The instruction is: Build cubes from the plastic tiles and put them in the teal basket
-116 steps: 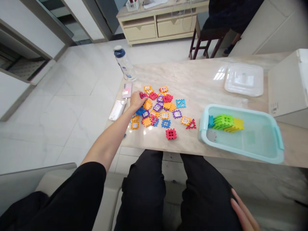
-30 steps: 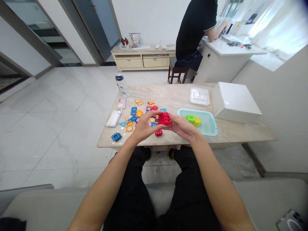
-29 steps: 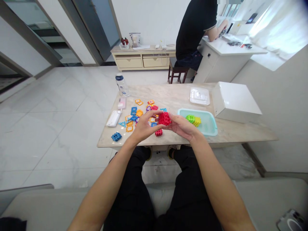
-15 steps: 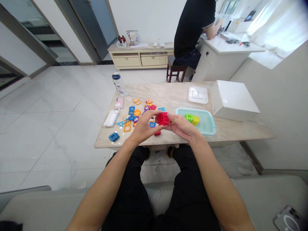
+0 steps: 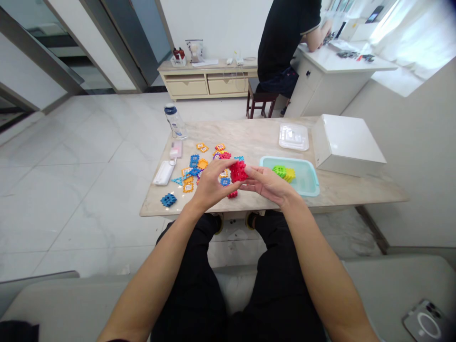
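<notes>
A red cube built from interlocking waffle-like plastic tiles (image 5: 238, 171) is held above the marble table between my left hand (image 5: 210, 183) and my right hand (image 5: 267, 184). The fingertips of both hands press on its sides. Just below it, a small red tile piece (image 5: 232, 194) lies on the table. A loose heap of orange, blue, purple and red tiles (image 5: 203, 167) spreads out to the left of my hands. A small blue tile cluster (image 5: 168, 200) sits apart near the front edge.
A teal tray (image 5: 289, 163) holding green and yellow tile stacks (image 5: 282, 173) is right of my hands. Behind it are a clear lid (image 5: 294, 137) and a white box (image 5: 347, 145). A water bottle (image 5: 175, 122), a pink phone (image 5: 175, 149) and a white case (image 5: 164, 173) stand at the left. A seated person (image 5: 285, 42) works at a far desk.
The red cube has gone from lying on the table to being held up in both hands, and it has turned slightly. The view has tilted up and now shows the whole table.
</notes>
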`<action>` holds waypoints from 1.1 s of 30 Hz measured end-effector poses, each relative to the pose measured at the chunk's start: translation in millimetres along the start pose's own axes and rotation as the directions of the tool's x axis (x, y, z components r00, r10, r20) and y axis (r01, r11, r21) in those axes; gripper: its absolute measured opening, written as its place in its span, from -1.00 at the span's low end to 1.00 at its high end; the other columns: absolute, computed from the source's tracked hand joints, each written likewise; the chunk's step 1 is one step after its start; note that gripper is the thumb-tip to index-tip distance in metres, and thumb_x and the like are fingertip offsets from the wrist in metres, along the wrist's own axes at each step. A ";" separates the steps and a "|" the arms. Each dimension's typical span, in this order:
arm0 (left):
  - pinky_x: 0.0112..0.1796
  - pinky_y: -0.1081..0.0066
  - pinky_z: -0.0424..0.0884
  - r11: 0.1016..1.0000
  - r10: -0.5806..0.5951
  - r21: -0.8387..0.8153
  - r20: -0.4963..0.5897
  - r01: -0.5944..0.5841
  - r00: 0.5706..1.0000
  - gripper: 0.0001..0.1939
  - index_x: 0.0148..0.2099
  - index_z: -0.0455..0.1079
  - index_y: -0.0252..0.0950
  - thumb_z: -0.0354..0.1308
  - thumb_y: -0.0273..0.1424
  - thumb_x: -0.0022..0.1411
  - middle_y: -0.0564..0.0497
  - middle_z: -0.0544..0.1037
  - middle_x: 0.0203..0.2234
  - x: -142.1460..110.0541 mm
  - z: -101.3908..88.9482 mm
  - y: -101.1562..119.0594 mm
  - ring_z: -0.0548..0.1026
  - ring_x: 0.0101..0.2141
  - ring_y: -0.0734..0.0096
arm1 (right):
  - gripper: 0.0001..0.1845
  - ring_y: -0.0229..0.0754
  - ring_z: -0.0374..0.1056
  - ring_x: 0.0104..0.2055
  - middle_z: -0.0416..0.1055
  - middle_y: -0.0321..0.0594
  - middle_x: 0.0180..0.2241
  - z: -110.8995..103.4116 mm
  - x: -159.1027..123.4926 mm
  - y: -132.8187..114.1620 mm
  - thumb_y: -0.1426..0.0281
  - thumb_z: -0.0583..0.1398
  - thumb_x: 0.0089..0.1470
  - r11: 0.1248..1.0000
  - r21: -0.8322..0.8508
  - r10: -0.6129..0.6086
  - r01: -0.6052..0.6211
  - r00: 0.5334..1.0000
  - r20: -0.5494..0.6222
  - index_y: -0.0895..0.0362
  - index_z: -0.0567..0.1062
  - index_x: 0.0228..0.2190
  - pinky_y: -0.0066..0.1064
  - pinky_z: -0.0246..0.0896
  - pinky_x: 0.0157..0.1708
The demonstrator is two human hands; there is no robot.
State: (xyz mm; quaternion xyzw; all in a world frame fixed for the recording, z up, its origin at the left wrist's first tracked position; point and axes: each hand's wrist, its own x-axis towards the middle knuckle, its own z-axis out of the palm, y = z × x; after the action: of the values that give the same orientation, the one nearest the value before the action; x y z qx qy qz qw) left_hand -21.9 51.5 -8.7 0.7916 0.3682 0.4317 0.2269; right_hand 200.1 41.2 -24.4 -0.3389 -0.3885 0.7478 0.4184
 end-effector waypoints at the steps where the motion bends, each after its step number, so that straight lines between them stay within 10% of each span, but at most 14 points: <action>1: 0.25 0.03 0.46 1.000 0.009 0.000 0.004 -0.009 1.000 -0.53 0.22 0.64 -0.17 0.52 -0.25 0.30 -0.17 0.73 0.09 0.0 -0.3 -0.7 0.62 0.12 -0.03 | -0.52 -0.13 0.63 -0.07 0.74 -0.18 -0.09 0.2 -0.3 -0.3 0.02 0.59 0.12 1.000 0.001 0.000 0.000 1.000 0.005 0.07 0.76 -0.08 -0.21 0.57 0.13; 17: 0.18 0.13 0.52 0.930 -0.207 -0.337 -0.149 0.147 0.967 -0.28 0.31 0.56 -0.13 0.66 -0.14 0.16 -0.18 0.68 0.22 -1.8 -6.0 8.5 0.62 0.19 0.00 | -0.47 0.09 0.60 0.26 0.73 -0.13 0.12 -3.4 -5.7 -5.4 -0.04 0.58 0.09 0.995 0.058 -0.084 0.085 0.996 -0.016 0.03 0.74 -0.06 0.05 0.42 0.43; 33: 0.18 0.08 0.58 0.596 -0.538 -0.638 0.134 0.488 0.832 -0.28 0.15 0.61 -0.32 0.71 -0.09 0.06 -0.25 0.77 0.05 5.1 6.4 4.8 0.71 0.10 -0.04 | -0.31 0.10 0.63 0.17 0.70 -0.12 0.16 7.0 4.3 5.0 0.00 0.61 0.06 0.797 -0.433 -0.504 0.421 0.859 -0.092 -0.05 0.69 0.14 0.07 0.57 0.28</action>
State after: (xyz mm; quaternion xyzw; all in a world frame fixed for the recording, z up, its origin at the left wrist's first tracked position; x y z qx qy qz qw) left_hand -12.8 52.2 -6.1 0.5065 0.4151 0.4761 0.5869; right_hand 190.7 41.2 -26.2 -0.3852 -0.5586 0.4885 0.5487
